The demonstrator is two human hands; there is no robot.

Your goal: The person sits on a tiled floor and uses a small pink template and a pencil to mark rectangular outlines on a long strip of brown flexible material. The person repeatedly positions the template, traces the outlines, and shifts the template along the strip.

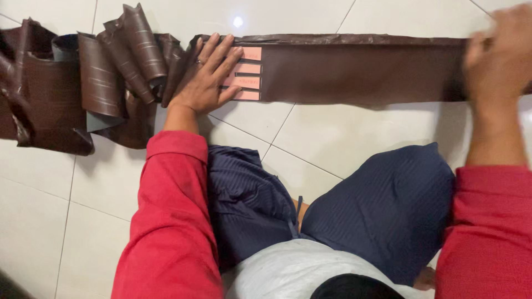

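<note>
Left hand (208,77) flat, fingers spread, pinning pink template (246,75) on brown leatherette strip (360,69); right hand (499,55) blurred, grip indeterminate. Risk: template slipping if strip tugged.

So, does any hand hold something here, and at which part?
The left hand presses flat on the brown strip, over its pink template. The right hand meets the strip's far end; blur hides any grip.
</note>
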